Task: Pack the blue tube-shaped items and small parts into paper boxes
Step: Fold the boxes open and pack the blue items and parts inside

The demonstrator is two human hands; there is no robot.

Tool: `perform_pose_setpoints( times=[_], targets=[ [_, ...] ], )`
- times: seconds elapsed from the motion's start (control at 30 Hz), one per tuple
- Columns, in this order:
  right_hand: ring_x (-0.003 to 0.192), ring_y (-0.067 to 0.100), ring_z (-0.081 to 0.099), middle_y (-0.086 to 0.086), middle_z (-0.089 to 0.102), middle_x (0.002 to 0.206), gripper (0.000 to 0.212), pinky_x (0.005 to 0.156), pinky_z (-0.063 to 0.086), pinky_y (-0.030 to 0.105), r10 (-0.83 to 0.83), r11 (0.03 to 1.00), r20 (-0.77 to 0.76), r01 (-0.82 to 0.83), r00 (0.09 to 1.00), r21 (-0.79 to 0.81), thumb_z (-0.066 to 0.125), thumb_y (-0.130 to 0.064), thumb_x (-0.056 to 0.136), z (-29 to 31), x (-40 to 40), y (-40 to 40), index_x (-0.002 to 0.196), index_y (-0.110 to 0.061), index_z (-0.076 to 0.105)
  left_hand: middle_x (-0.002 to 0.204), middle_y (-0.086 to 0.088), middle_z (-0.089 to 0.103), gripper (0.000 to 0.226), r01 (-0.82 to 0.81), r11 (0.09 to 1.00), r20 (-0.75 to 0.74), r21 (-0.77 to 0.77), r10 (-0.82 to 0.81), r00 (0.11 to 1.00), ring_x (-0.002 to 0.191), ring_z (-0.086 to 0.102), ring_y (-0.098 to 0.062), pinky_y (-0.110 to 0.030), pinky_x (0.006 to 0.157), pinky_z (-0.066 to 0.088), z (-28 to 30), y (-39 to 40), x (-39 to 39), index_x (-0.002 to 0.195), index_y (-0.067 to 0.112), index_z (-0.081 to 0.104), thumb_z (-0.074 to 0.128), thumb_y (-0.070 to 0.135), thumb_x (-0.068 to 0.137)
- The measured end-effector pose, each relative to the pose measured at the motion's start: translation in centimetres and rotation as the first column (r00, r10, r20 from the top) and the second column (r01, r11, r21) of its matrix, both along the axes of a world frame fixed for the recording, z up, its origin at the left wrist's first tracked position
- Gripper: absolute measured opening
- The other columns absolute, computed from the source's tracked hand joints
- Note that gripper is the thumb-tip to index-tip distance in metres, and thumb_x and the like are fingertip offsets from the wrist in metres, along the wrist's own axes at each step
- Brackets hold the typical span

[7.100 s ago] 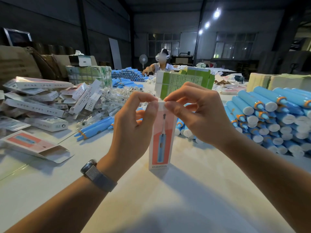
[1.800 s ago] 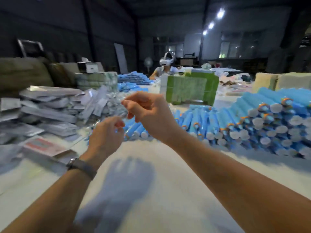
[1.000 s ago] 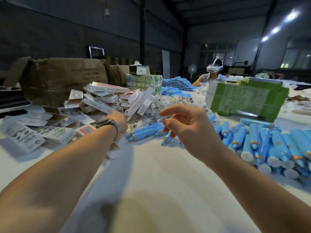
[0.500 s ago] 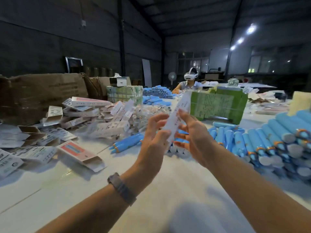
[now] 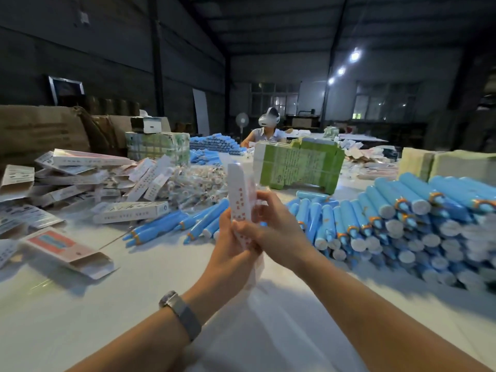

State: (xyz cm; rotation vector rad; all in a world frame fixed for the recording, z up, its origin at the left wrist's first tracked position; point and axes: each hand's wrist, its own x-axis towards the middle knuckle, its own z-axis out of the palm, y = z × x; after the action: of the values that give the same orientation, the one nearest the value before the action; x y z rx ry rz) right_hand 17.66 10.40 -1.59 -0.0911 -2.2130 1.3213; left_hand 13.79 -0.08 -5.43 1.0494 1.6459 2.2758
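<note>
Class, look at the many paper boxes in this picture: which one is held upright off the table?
The white paper box gripped by the left hand and right hand. It stands upright between them, above the table; the others lie flat or piled.

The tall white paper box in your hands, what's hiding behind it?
Behind the tall white paper box held by the left hand and right hand lie loose blue plastic tubes and clear-wrapped small parts. Whatever lies directly behind the box and hands is covered.
</note>
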Motion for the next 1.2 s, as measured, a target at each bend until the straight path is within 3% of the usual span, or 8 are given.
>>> perform_pose_setpoints(
  times=[0.1, 0.17, 0.23, 0.3, 0.57, 0.77, 0.97, 1.2],
  targets=[
    [0.099, -0.002, 0.066, -0.017, 0.072, 0.104, 0.034, 0.079, 0.053, 0.022, 0.167, 0.985, 0.088, -0.161, 0.982, -0.066, 0.067, -0.049, 0.086, 1.7, 0.5, 2.6, 0.114, -0.033, 0.056, 0.108, -0.018, 0.063, 0.048, -0.048, 0.999, -0.023, -0.013, 0.048, 0.999, 0.095, 0.064, -0.021, -0.041, 0.087, 0.054, -0.6, -0.9, -1.1, 0.118, 0.018, 0.049, 0.058, 0.008, 0.073],
    [0.108, 0.006, 0.061, -0.018, 0.068, 0.109, 0.031, 0.079, 0.046, 0.025, -0.059, 0.996, 0.083, 0.053, 0.995, 0.073, 0.053, -0.059, 0.089, 2.2, 0.7, 4.9, 0.108, -0.035, 0.060, 0.108, -0.012, 0.068, 0.048, -0.033, 0.999, 0.000, -0.037, 0.033, 0.999, 0.099, 0.068, -0.029, -0.047, 0.088, 0.057, -1.0, -1.2, -1.8, 0.119, 0.022, 0.052, 0.062, 0.013, 0.073],
    [0.122, 0.021, 0.051, -0.006, 0.062, 0.125, 0.029, 0.094, 0.043, 0.036, -0.463, 0.796, 0.125, 0.349, 0.877, 0.494, 0.050, -0.049, 0.095, 1.6, 0.5, 6.9, 0.118, -0.037, 0.060, 0.098, -0.004, 0.072, 0.047, -0.035, 0.997, -0.001, -0.071, 0.035, 0.999, 0.092, 0.070, -0.029, -0.045, 0.081, 0.060, -1.2, -1.1, -2.0, 0.116, 0.025, 0.055, 0.061, 0.014, 0.071],
    [0.130, 0.027, 0.039, -0.002, 0.051, 0.137, 0.037, 0.103, 0.036, 0.042, -0.647, 0.556, 0.265, 0.205, 0.715, 0.806, 0.047, -0.039, 0.094, 0.5, 0.4, 7.8, 0.131, -0.042, 0.053, 0.093, 0.001, 0.072, 0.044, -0.028, 0.994, -0.024, -0.110, 0.026, 0.999, 0.085, 0.073, -0.025, -0.034, 0.070, 0.060, -1.2, -0.9, -1.9, 0.112, 0.031, 0.057, 0.061, 0.018, 0.071],
    [0.112, 0.026, 0.053, -0.003, 0.050, 0.100, 0.015, 0.082, 0.032, 0.037, -0.657, 0.431, 0.239, 0.096, 0.715, 0.897, 0.061, -0.039, 0.086, -0.2, 0.5, 7.4, 0.101, -0.036, 0.062, 0.112, 0.006, 0.072, 0.022, 0.000, 0.999, -0.131, -0.052, -0.007, 0.991, 0.104, 0.070, -0.018, -0.035, 0.084, 0.058, -1.5, -0.9, -1.6, 0.105, 0.052, 0.062, 0.065, 0.053, 0.084],
    [0.077, 0.015, 0.058, -0.015, 0.058, 0.074, 0.023, 0.065, 0.038, 0.021, -0.457, 0.756, 0.182, 0.273, 0.871, 0.594, 0.064, -0.014, 0.084, 2.4, 1.3, 7.7, 0.089, -0.037, 0.064, 0.110, 0.019, 0.062, 0.018, -0.145, 0.983, -0.258, -0.114, 0.112, 0.960, 0.108, 0.061, -0.005, -0.033, 0.090, 0.052, -2.3, -1.0, -2.8, 0.097, 0.052, 0.045, 0.049, 0.067, 0.087],
    [0.051, 0.007, 0.045, -0.004, 0.055, 0.057, 0.033, 0.051, 0.039, 0.024, -0.338, 0.917, -0.311, 0.385, 0.888, 0.106, 0.069, -0.041, 0.089, 6.3, 3.1, 7.1, 0.085, -0.008, 0.068, 0.110, 0.011, 0.055, 0.016, -0.332, 0.933, -0.344, -0.139, 0.269, 0.899, 0.098, 0.056, -0.003, -0.025, 0.081, 0.048, -2.4, -1.0, -4.0, 0.095, 0.048, 0.037, 0.046, 0.036, 0.100],
    [0.056, 0.013, 0.047, -0.010, 0.056, 0.062, 0.011, 0.048, 0.040, 0.023, -0.072, 0.994, -0.613, 0.005, 0.787, -0.110, 0.072, -0.033, 0.086, 9.5, 5.8, 3.5, 0.079, -0.026, 0.076, 0.103, 0.023, 0.062, 0.013, -0.417, 0.897, -0.417, -0.148, 0.325, 0.849, 0.091, 0.060, 0.007, -0.007, 0.069, 0.046, -2.6, -1.0, -4.2, 0.098, 0.032, 0.046, 0.051, 0.021, 0.102]
  ],
)
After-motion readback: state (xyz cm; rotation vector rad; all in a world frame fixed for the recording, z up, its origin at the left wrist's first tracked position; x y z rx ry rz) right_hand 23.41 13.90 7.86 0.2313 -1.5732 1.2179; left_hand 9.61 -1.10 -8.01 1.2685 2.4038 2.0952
